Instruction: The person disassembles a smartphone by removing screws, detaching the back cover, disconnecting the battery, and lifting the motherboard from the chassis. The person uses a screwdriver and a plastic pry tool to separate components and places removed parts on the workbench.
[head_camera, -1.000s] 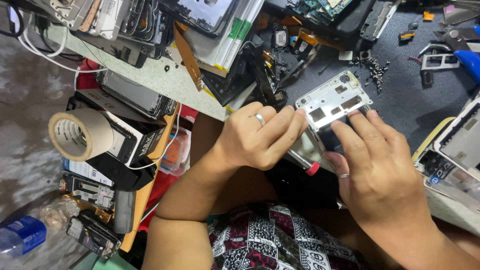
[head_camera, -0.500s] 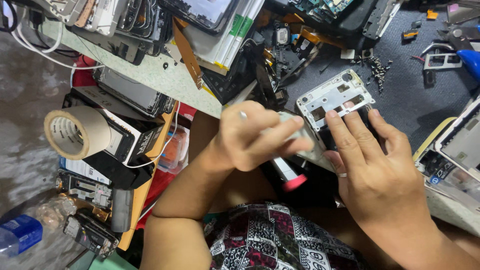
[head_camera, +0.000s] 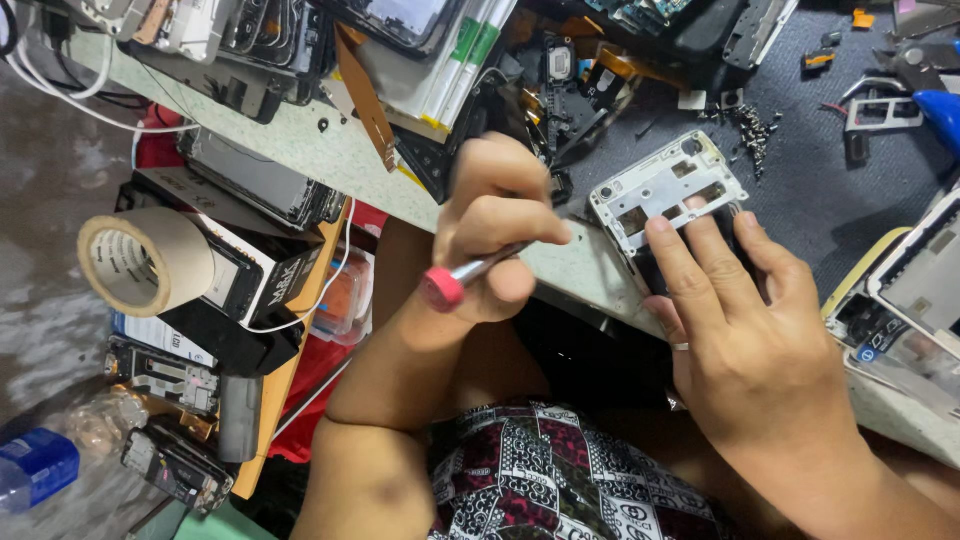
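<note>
Metal frame (head_camera: 665, 190) on bench edge, tape roll (head_camera: 145, 260) far left, screws (head_camera: 752, 128) behind frame

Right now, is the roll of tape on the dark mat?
No, the tape roll sits on a box far left of the mat.

Tape roll (head_camera: 145, 262): beige, lying on a black box (head_camera: 240, 290) left of the counter (head_camera: 330, 160).
Bottle (head_camera: 38, 467): blue-labelled, lower left on the floor.
Screws (head_camera: 752, 128): small pile on the dark mat (head_camera: 830, 190).
Orange ribbon cable (head_camera: 362, 95): across the counter edge.
White cable (head_camera: 70, 85): upper left.
</note>
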